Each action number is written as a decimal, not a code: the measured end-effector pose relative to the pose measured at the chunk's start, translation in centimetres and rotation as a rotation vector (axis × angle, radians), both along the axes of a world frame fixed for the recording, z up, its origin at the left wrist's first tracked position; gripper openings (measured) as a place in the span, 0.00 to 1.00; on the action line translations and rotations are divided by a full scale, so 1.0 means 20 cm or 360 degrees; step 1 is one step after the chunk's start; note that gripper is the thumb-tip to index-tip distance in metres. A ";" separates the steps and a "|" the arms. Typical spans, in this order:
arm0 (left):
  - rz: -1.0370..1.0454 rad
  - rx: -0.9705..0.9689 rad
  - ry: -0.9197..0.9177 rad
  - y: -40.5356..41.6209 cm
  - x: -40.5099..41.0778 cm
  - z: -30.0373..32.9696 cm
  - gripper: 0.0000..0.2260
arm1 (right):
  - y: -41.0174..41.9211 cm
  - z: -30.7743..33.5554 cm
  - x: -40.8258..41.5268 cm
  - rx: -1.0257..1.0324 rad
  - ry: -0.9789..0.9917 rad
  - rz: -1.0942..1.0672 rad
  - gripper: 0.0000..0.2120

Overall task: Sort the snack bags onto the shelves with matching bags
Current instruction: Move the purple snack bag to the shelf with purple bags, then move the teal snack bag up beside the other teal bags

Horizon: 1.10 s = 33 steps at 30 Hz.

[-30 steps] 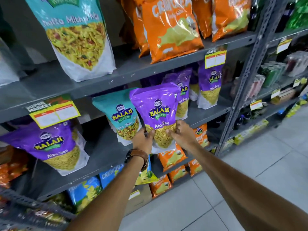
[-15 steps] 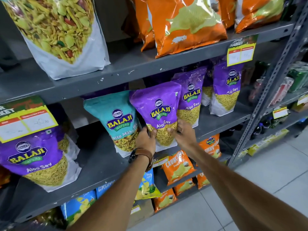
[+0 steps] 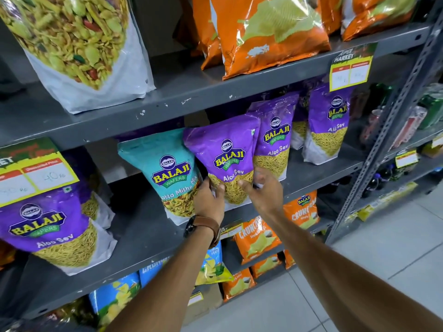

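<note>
A purple Aloo Sev bag (image 3: 223,149) stands upright on the grey middle shelf (image 3: 143,233), between a teal Khatta Mitha Mix bag (image 3: 165,164) and more purple Aloo Sev bags (image 3: 275,135). My left hand (image 3: 208,200), with a brown watch strap at the wrist, pinches the bag's lower left corner, thumb on the front. Blurred, my right hand (image 3: 263,190) is at the bag's lower right edge with fingers spread, seemingly off the bag. Another purple Aloo Sev bag (image 3: 48,226) leans at the far left of the same shelf.
The top shelf holds a big Khatta Mitha Mix bag (image 3: 79,44) and orange Crunchex bags (image 3: 268,32). Lower shelves carry small orange bags (image 3: 256,238) and blue bags (image 3: 115,295). A perforated steel upright (image 3: 383,130) bounds the rack on the right, beside tiled floor (image 3: 383,248).
The purple bag has gone further back onto the middle shelf and now stands there. My right hand's fingers have spread off its lower edge. The view has moved closer to the rack.
</note>
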<state>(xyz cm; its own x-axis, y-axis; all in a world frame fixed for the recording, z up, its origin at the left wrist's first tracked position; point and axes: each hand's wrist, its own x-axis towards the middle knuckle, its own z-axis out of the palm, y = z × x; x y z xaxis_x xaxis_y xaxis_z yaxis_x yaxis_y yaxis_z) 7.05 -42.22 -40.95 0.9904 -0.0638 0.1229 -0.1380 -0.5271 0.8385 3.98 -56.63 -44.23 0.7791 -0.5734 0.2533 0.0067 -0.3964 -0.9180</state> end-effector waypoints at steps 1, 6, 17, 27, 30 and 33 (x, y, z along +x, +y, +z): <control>0.0008 -0.0045 -0.0038 0.03 -0.03 0.00 0.14 | 0.02 -0.01 -0.04 -0.0044 -0.0017 -0.0131 0.17; 0.0213 -0.0168 -0.0088 0.29 -0.18 -0.04 0.13 | 0.26 -0.04 -0.18 -0.0352 -0.0047 0.0001 0.09; 0.0466 -0.0287 0.0031 0.59 -0.02 0.04 0.25 | 0.69 0.08 0.09 -0.0192 -0.0086 0.0511 0.25; 0.0231 -0.0183 0.0052 0.67 0.04 -0.02 0.13 | 0.66 0.04 0.20 0.0121 0.0075 0.0532 0.25; 0.0252 -0.0174 -0.0015 0.71 -0.02 -0.03 0.11 | 0.69 0.03 0.14 0.0134 0.0076 0.0560 0.24; 0.0269 -0.0132 0.0000 0.77 -0.11 -0.02 0.13 | 0.74 0.00 0.04 0.0179 0.0075 0.0601 0.21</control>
